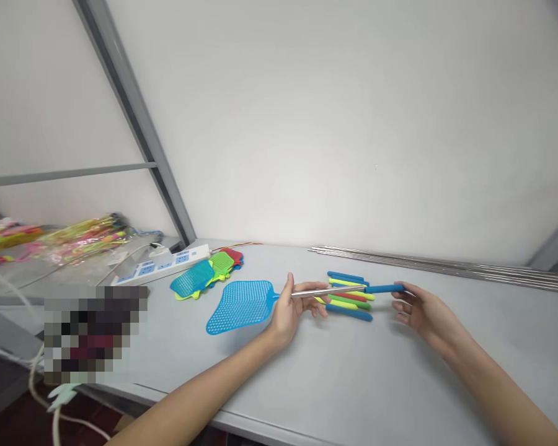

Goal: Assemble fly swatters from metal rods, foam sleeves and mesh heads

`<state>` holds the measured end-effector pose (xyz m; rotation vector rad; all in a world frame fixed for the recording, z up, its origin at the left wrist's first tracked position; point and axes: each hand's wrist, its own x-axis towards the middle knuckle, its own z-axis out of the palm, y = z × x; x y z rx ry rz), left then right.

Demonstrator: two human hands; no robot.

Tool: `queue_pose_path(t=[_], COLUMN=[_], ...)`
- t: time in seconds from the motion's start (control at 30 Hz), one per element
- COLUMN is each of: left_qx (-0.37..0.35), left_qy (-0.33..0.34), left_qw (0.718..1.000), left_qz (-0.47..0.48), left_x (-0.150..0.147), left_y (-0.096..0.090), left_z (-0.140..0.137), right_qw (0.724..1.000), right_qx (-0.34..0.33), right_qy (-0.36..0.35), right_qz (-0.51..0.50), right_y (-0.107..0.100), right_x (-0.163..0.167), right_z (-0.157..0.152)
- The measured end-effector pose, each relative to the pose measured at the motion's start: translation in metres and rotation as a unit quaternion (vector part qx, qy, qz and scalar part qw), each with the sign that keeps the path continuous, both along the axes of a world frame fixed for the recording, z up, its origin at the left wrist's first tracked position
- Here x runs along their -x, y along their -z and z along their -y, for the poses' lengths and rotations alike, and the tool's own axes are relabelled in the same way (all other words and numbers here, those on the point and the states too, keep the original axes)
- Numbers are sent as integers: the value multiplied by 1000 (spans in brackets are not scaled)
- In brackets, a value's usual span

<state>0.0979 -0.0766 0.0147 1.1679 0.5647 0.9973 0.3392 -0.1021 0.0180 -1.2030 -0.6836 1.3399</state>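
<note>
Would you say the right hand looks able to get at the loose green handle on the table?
Probably yes: only bare tabletop seems to lie between the right hand and the green handle, though it would likely have to leave the blue grip first.

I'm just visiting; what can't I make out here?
In the head view:
1. Joint between blue perforated plastic swatter head and thin silver metal rod: hidden by the left hand.
2. Right ends of long silver metal rods: cut off by the right edge.
3. Something at lower left: masked by pixelated patch.
</note>
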Motion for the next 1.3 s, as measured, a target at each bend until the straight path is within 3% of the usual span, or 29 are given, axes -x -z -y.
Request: queue_pose_path(t=[0.33,0.83,1.2,1.3], left_qx=[-17,-26,-47,-65], left_qy=[-29,-50,-40,3], left_qw=[998,997,992,987], left_qz=[-55,-61,-108,-146], left_x=[-2,-2,0,-3], left_y=[2,1,-1,0], left_z=[-1,-4,-6,-2], right_qw=[999,999,995,989], right_qx=[-20,-12,-54,-36], right_qy=[-17,1,-48,-121], right_qz=[-28,-33,66,71], right_y=[2,-4,-4,-6], right_x=[2,9,10,13], right_z=[3,3,7,10])
